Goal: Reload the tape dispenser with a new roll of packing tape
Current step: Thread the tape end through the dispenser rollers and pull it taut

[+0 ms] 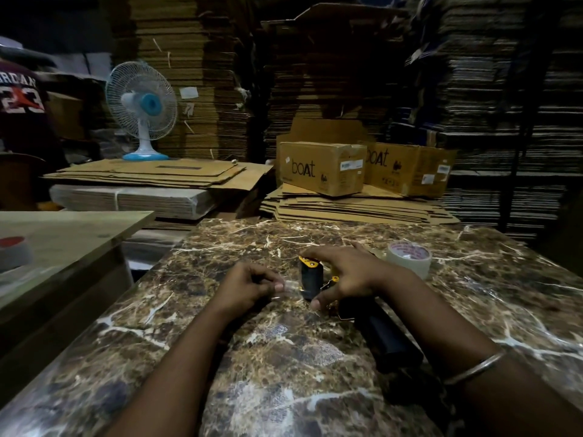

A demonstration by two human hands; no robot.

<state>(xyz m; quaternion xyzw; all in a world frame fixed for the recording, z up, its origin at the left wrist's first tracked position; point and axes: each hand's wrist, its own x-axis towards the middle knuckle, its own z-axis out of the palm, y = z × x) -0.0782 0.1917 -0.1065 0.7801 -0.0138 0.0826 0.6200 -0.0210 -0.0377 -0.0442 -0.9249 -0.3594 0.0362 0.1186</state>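
A black and yellow tape dispenser (310,279) lies on the brown marble table (284,367), its black handle (383,332) pointing toward me. My right hand (344,275) lies over the dispenser's head, fingers curled around it and thumb at its near side. My left hand (249,287) pinches a clear strip of tape (290,287) just left of the dispenser's roller. A roll of clear packing tape (409,258) stands on the table behind my right hand, apart from both hands.
Flattened cartons and two "boat" boxes (321,168) are piled behind the table. A blue and white fan (142,110) stands at the back left. A lower wooden table (63,234) at left carries another tape roll (14,252). A person stands at far left.
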